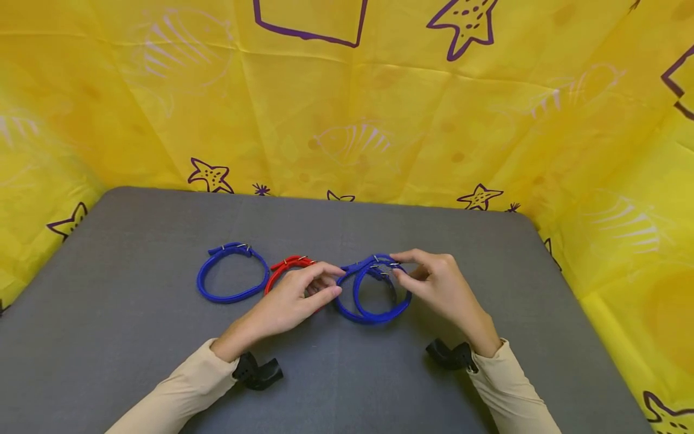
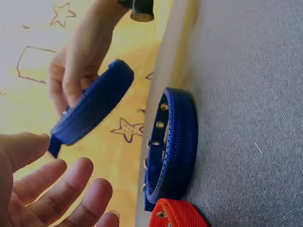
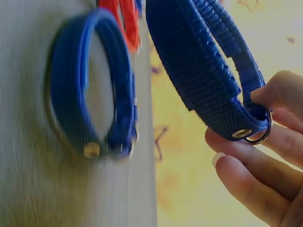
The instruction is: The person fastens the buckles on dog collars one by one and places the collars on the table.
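A blue webbing collar is held up off the table, tilted, between my two hands. My right hand pinches it beside its metal ring, thumb on one side and fingers on the other. My left hand has its thumb and index fingertip at the opposite side, with the strap edge between them; its other fingers are loosely bent. A second blue collar, with metal eyelets and a buckle, stands on edge on the table just under the held one. The red collar is partly hidden behind my left hand.
Another blue collar lies at the left end of the row, beside the red one. The grey table ends at a yellow patterned cloth behind and on both sides. Black wrist mounts hang at the cuffs.
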`<state>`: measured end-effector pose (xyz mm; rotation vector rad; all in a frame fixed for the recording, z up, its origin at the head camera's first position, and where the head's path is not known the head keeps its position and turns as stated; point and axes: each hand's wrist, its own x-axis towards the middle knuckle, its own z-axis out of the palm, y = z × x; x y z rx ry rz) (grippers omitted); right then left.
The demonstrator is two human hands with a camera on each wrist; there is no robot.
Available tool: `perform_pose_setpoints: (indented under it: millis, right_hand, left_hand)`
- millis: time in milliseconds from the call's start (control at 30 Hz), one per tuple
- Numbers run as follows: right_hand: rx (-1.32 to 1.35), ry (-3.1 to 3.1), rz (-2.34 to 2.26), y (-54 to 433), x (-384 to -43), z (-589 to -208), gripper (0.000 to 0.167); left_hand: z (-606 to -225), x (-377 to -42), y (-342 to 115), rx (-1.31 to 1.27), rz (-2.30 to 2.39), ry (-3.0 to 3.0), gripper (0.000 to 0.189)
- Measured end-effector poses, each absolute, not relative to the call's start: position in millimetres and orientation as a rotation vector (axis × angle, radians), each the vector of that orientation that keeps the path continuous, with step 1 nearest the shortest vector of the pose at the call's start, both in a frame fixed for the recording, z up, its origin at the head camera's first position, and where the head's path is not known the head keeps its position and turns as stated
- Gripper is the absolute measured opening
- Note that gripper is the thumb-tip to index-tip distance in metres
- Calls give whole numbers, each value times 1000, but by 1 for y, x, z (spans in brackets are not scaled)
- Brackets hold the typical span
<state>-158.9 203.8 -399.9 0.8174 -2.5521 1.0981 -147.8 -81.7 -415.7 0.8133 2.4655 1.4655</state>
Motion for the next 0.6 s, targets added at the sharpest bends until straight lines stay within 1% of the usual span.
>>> perform_pose_setpoints:
  millis: [167,400,600]
  right_hand:
    - [710,-2610,1058,225,-171,-407,19]
    - [552,-2839,1031,252,-180,-411,19]
    - [528,-3011,946,266,-183,-416,21]
  left_hand:
    - [-418,-151,-84,807,1450,2478,28]
    - [-420,-153,-86,772,1421,2518,27]
    - [-426,-155,-89,754,1394,2546,26]
